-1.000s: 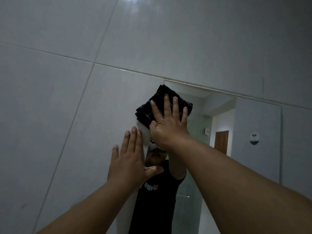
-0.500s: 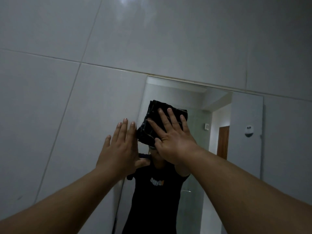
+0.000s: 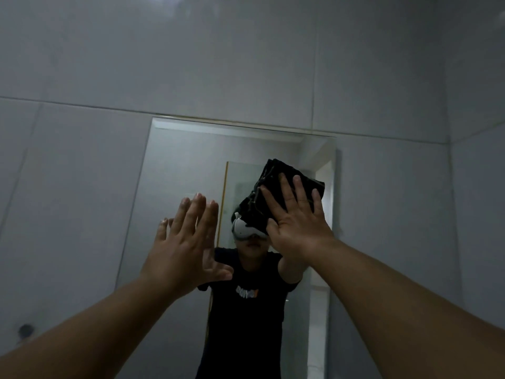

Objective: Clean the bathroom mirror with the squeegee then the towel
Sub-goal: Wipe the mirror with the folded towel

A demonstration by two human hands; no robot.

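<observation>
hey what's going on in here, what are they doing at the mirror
A person is wiping the bathroom mirror with a folded black towel. The right hand presses the towel flat against the glass with fingers spread, near the mirror's upper right part. The left hand is open and empty, palm toward the glass on the mirror's left side; whether it touches is hard to tell. No squeegee is in view, so this looks like the towel stage.
</observation>
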